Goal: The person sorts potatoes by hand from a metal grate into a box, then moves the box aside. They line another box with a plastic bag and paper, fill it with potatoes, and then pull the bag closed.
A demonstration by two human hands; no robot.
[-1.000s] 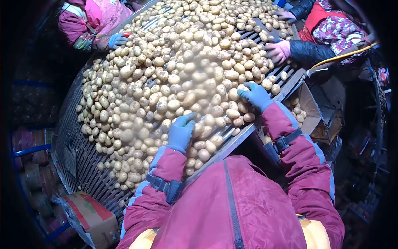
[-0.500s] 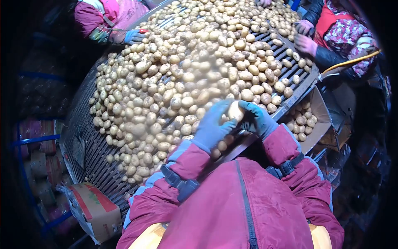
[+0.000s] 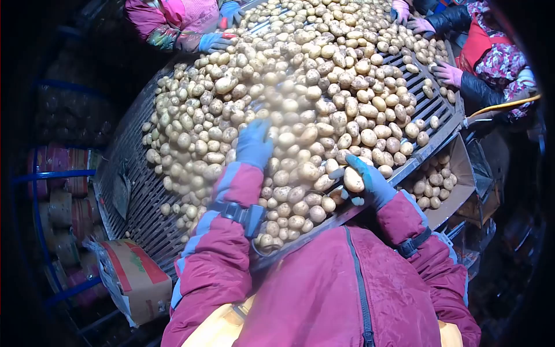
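Note:
A wide slatted sorting table (image 3: 136, 191) carries a thick layer of pale potatoes (image 3: 300, 87). My right hand (image 3: 364, 182), in a blue glove, is closed around one potato (image 3: 353, 180) near the table's near right edge. My left hand (image 3: 254, 141), also in a blue glove, reaches out flat over the pile toward the middle, fingers resting on the potatoes. Both my sleeves are dark red with a strap at each forearm.
An open cardboard box (image 3: 457, 191) partly filled with potatoes hangs below the right edge. Another carton (image 3: 136, 280) lies at lower left. Other people's gloved hands work at the far left (image 3: 213, 41) and far right (image 3: 448, 73). Blue racks with stacked sacks (image 3: 58, 196) stand left.
My left hand let go near the right hand and stretched forward over the pile. My right hand drew back toward the edge with a potato in it. The view shifted left.

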